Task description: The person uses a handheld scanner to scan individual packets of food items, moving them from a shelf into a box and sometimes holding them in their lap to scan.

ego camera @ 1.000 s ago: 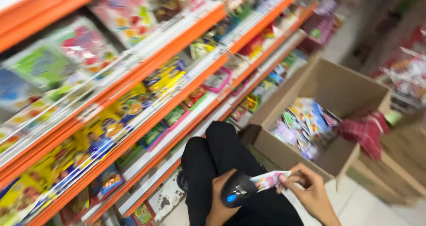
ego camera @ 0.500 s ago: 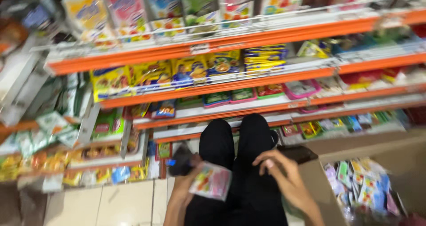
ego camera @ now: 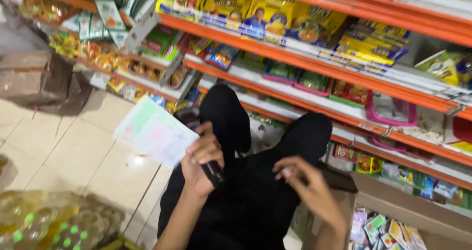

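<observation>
The shelves (ego camera: 314, 66), orange-edged and packed with yellow packets and trays, are seen filling the upper view; below the shelves, pale floor tiles (ego camera: 73, 152) are shown, and a cardboard box (ego camera: 393, 215) of small colourful packets is set at the shelves' foot on the right; bottles (ego camera: 49, 225) are glimpsed lower left, well apart from the shelves. In front of the shelves, black-clad knees are raised; the left hand (ego camera: 201, 164) is closed around a dark scanner (ego camera: 212, 171) and a pale packet (ego camera: 155, 132) together; the right hand (ego camera: 307, 183) is held loosely curled, empty, just above the box's near flap. The packet is pinched only at one corner, so it could be judged liable to slip; the knees stand between hands and shelves.
</observation>
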